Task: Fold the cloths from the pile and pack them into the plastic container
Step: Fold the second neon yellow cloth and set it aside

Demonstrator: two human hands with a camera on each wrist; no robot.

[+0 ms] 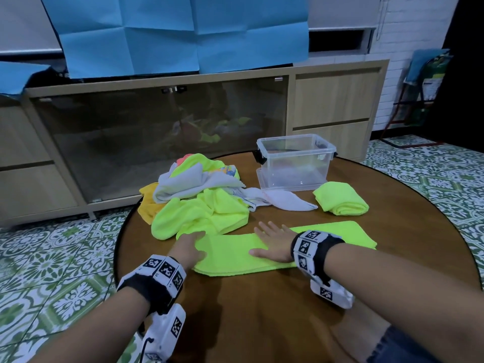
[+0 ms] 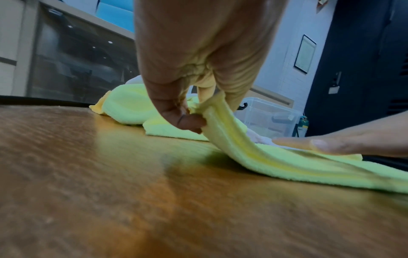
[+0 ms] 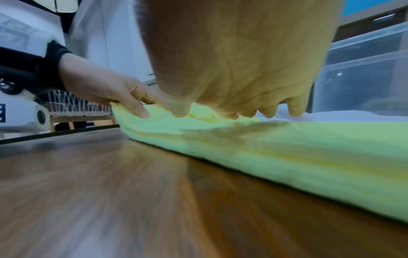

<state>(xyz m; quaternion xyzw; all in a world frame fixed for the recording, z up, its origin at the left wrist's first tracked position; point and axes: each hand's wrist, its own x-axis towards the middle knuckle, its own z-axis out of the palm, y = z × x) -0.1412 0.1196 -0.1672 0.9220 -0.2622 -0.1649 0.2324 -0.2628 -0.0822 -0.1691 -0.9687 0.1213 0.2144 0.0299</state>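
Patterned green-and-white floor tiles (image 1: 429,179) surround the round wooden surface (image 1: 262,305), and a low cabinet with dark glass doors (image 1: 157,132) stands behind it under blue paper sheets (image 1: 180,30).

On the near part of the surface lies a long neon-yellow cloth (image 1: 235,254), folded lengthwise into a flat strip that runs from left to right. The left hand (image 1: 190,248) is at the strip's left end; in the left wrist view its thumb and fingers pinch that end (image 2: 212,111) and hold it raised off the wood, while the strip slopes down to the surface. The right hand (image 1: 275,243) lies palm down on the middle of the strip, fingers straight and slightly spread, pressing it flat. Both wrists wear black bands with white marker blocks.

Behind the strip, towards the left, sits the pile of unfolded cloths (image 1: 199,189): neon yellow, white, an orange-yellow one at the left edge and a bit of pink on top. A white cloth (image 1: 282,199) trails out from the pile to the right. The clear plastic container (image 1: 296,161) stands open at the far right of the surface, just behind a rolled neon-yellow cloth (image 1: 340,199) that rests on the wood beside it.
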